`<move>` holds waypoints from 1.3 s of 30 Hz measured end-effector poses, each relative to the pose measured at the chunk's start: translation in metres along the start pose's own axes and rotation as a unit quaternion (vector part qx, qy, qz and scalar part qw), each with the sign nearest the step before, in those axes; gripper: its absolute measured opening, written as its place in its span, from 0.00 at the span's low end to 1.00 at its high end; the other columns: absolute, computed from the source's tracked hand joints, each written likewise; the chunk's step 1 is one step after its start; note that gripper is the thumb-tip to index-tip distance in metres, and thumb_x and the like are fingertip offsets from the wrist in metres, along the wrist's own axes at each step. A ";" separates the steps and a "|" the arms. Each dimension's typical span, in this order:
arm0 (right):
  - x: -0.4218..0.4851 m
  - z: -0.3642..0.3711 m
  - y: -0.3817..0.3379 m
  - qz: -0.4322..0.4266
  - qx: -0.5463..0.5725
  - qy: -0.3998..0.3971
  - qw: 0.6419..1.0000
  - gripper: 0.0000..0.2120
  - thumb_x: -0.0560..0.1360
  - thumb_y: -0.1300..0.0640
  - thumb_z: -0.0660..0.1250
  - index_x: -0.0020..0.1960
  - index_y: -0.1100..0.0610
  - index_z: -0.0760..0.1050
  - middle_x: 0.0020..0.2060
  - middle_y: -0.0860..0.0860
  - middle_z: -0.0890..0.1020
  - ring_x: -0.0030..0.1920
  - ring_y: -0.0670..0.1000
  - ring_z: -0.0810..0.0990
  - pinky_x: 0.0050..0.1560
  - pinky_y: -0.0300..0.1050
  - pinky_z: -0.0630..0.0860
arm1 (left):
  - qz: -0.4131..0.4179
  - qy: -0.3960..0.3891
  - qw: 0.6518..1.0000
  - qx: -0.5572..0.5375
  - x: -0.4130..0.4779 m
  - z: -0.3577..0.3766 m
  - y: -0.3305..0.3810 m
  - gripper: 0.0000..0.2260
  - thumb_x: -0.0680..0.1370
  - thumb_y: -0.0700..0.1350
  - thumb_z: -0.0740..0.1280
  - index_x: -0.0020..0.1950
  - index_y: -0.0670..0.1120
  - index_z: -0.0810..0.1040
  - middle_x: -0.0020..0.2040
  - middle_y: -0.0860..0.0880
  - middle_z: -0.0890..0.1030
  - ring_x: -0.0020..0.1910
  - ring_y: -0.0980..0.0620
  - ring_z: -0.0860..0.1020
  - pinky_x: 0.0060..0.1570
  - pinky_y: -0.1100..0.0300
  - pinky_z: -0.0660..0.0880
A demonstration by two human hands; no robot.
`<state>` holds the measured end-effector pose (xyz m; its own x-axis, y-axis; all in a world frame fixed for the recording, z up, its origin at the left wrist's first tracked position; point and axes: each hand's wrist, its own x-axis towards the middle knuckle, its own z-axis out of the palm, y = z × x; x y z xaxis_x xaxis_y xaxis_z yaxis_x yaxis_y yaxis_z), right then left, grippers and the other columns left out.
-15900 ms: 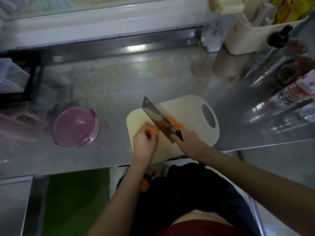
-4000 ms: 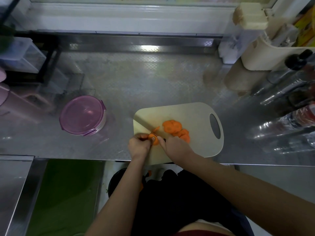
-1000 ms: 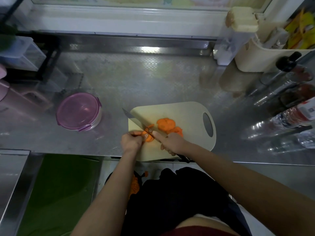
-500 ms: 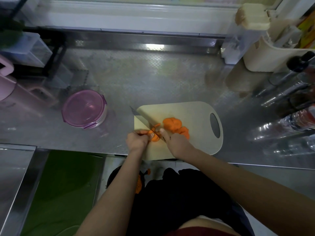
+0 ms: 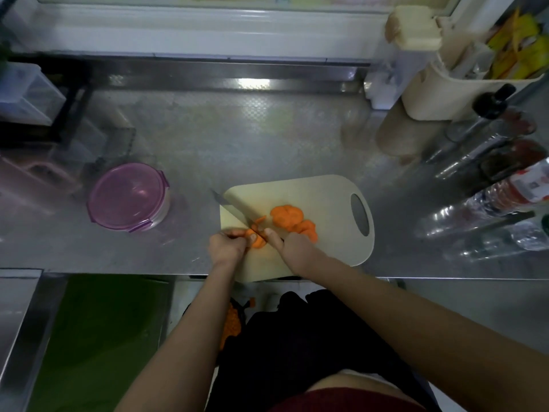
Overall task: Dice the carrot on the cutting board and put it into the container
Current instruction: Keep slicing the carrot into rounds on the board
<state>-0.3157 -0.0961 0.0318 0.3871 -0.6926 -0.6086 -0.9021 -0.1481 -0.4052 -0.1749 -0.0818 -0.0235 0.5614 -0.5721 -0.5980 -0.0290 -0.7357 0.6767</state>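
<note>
Both hands flanking carrot piece, knife between

The scene is dim and bluish, soft all over. A white glare patch shines on the steel counter beyond the cutting board. Bottles right of the board smear and bend with wide-angle distortion.

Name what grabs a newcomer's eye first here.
The orange carrot slices piled on the pale cutting board stand out. Just left of them, the right hand holds a knife on a carrot piece the left hand pins. The purple-lidded container sits closed, left of the board.
</note>
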 end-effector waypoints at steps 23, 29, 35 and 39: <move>-0.017 0.009 0.017 0.073 0.124 -0.003 0.990 0.22 0.82 0.55 0.50 0.76 0.51 0.54 0.49 0.58 0.75 0.50 0.56 0.76 0.45 0.50 0.67 | -0.003 -0.009 1.000 -0.009 -0.001 -0.002 0.000 0.09 0.65 0.41 0.78 0.34 0.50 0.79 0.46 0.45 0.83 0.50 0.46 0.80 0.57 0.50 0.76; -0.008 -0.006 0.013 0.093 0.284 0.004 0.954 0.28 0.80 0.43 0.53 0.70 0.63 0.63 0.60 0.59 0.73 0.64 0.58 0.72 0.61 0.46 0.67 | -0.001 -0.001 1.000 -0.004 0.000 -0.004 0.002 0.08 0.65 0.41 0.78 0.35 0.49 0.79 0.46 0.47 0.82 0.49 0.47 0.79 0.58 0.52 0.75; 0.004 0.012 -0.001 0.069 0.222 0.040 0.972 0.22 0.82 0.49 0.48 0.73 0.56 0.61 0.48 0.60 0.74 0.55 0.61 0.76 0.46 0.50 0.70 | 0.017 0.015 1.000 0.008 -0.010 -0.002 0.004 0.06 0.67 0.41 0.76 0.42 0.44 0.82 0.48 0.44 0.83 0.51 0.45 0.79 0.55 0.53 0.75; 0.008 0.006 -0.008 0.016 0.179 0.034 0.983 0.29 0.81 0.42 0.47 0.52 0.63 0.77 0.44 0.60 0.78 0.54 0.61 0.77 0.49 0.49 0.69 | 0.021 0.012 1.000 0.010 -0.012 -0.001 0.003 0.07 0.67 0.42 0.76 0.35 0.49 0.79 0.47 0.44 0.83 0.51 0.46 0.80 0.58 0.51 0.75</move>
<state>-0.3043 -0.0962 0.0263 0.3355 -0.7398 -0.5832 -0.7842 0.1237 -0.6081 -0.1804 -0.0771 -0.0138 0.5794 -0.5934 -0.5587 -0.0691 -0.7188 0.6917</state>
